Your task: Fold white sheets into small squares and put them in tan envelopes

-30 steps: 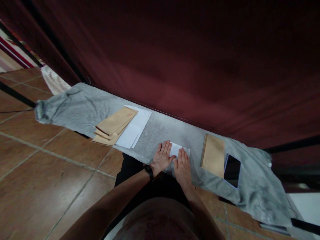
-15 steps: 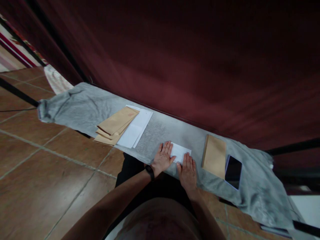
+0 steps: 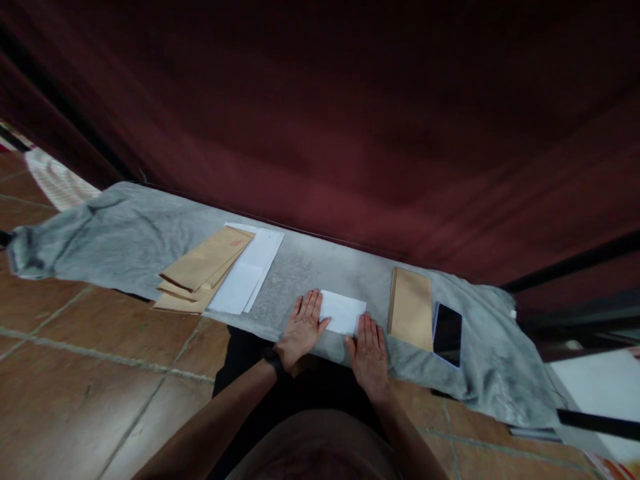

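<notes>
A small folded white paper (image 3: 343,312) lies flat on the grey cloth between my hands. My left hand (image 3: 303,325), with a dark band on its wrist, rests flat at the paper's left edge, fingers stretched out and thumb toward the paper. At the paper's right edge lies my right hand (image 3: 369,350), its fingers extended and lying flat. Neither hand grips anything. To the left, larger white sheets (image 3: 250,273) lie partly under several brown envelopes (image 3: 203,263). A stack of brown envelopes (image 3: 412,307) sits to the right of my right hand.
A phone (image 3: 447,335) with a dark screen lies beside the right envelope stack. Grey cloth (image 3: 115,237) covers the narrow table. A dark red curtain (image 3: 320,167) hangs along the far edge. Tiled floor (image 3: 125,387) shows below.
The view has shifted, so most things appear further left. My hands have spread slightly apart, showing more of the white paper between them. The envelopes and phone lie as before.
</notes>
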Available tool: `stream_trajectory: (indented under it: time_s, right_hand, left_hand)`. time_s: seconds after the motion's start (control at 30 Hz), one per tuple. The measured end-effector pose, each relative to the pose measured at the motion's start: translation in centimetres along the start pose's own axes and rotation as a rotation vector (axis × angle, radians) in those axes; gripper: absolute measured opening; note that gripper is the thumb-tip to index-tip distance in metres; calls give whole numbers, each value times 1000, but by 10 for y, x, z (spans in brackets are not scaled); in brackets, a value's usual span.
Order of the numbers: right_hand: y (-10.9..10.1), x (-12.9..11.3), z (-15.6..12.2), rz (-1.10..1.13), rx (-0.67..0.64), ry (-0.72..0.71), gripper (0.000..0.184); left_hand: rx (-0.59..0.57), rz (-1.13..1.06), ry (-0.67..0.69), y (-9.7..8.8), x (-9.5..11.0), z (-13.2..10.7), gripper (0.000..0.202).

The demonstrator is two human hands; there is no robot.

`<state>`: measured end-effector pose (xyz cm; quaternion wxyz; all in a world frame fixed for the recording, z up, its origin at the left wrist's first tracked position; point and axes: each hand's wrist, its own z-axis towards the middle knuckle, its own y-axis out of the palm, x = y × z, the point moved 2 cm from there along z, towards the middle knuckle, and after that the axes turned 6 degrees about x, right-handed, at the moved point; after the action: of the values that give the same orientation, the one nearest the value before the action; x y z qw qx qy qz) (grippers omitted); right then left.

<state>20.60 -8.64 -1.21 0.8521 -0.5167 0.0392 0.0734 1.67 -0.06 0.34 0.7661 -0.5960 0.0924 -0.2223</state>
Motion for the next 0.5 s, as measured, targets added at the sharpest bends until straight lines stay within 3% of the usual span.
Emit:
stream_trajectory:
  time_s: [0.2, 0.4, 0.5]
  right_hand:
    - [1, 0, -1, -20, -1, 10, 66]
    - [4, 0, -1, -21, -2, 17, 65]
    - [4, 0, 0, -30, -4, 20, 65]
  left_hand:
    - [28, 15, -77, -4, 4, 2, 58]
    - [27, -106, 125, 4, 42, 8, 57]
    - [16, -126, 140, 10, 49, 10, 58]
